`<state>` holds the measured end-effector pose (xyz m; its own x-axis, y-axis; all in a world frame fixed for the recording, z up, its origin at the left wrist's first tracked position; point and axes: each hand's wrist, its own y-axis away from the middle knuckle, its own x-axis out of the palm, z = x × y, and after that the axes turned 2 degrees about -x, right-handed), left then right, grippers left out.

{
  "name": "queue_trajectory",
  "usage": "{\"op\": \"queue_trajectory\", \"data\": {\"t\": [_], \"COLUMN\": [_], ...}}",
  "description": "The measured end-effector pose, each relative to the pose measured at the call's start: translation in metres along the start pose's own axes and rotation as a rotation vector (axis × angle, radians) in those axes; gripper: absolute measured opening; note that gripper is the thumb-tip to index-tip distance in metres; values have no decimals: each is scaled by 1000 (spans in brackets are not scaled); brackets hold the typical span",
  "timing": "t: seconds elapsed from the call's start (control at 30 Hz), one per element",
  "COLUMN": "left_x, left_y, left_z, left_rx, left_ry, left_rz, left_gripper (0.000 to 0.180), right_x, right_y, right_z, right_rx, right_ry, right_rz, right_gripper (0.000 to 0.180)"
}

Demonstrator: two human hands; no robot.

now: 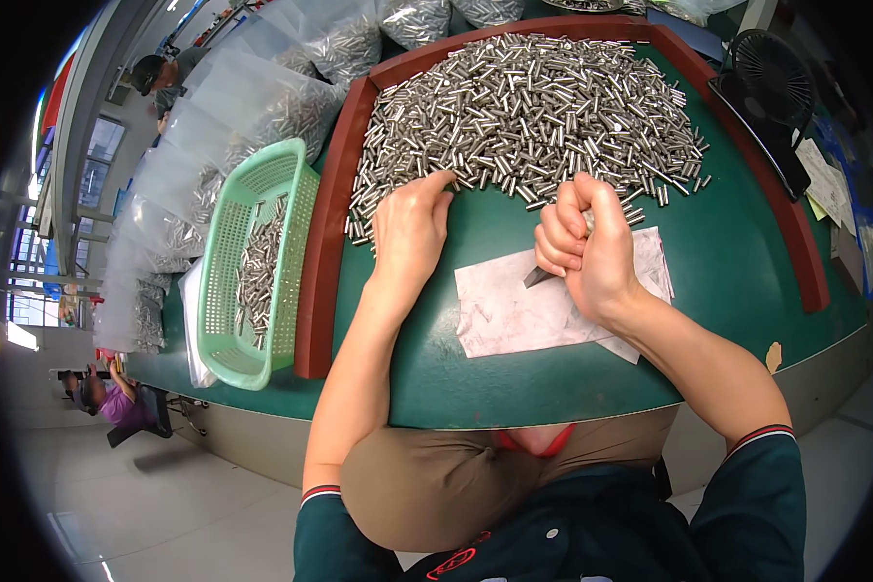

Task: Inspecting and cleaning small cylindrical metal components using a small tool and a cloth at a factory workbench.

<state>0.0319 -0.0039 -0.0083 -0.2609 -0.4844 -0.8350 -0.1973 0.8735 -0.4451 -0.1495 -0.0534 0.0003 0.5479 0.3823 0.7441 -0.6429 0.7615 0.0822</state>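
Left hand [409,233] sits mid-frame, fingers curled loosely at the near edge of the heap of small shiny metal cylinders [529,107], fingertips tucked under, so can't tell if it's got one. Right hand [584,247] is fisted around a few cylinders plus a dark thin blade-like tool [538,276], mostly hidden, over the crumpled white paper sheet [524,310].

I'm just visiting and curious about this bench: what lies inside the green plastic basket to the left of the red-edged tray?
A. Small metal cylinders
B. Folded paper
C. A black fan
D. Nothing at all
A: the green basket holds a strip of small metal cylinders, the same kind as the big pile that the left hand touches.
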Motion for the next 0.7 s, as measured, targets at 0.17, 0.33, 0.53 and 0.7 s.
{"op": "queue_trajectory", "data": {"t": [0.17, 0.33, 0.53, 0.7], "left_x": [-7, -10, -14, -9], "left_y": [5, 14, 14, 16], "left_z": [-14, -16, -10, -11], "left_rx": [0, -265, -682, -667], "left_ry": [69, 464, 1640, 1598], "left_rz": [176, 281, 576, 570], "left_gripper": [8, 13, 12, 13], "right_x": [-2, -1, -1, -1], "right_y": [0, 1, 0, 0], "right_z": [-1, 2, 0, 1], "right_rx": [0, 8, 14, 4], "right_ry": [-7, -8, -16, -18], "right_rz": [-1, -8, -1, 2], "right_gripper": [33, 33, 32, 32]}}
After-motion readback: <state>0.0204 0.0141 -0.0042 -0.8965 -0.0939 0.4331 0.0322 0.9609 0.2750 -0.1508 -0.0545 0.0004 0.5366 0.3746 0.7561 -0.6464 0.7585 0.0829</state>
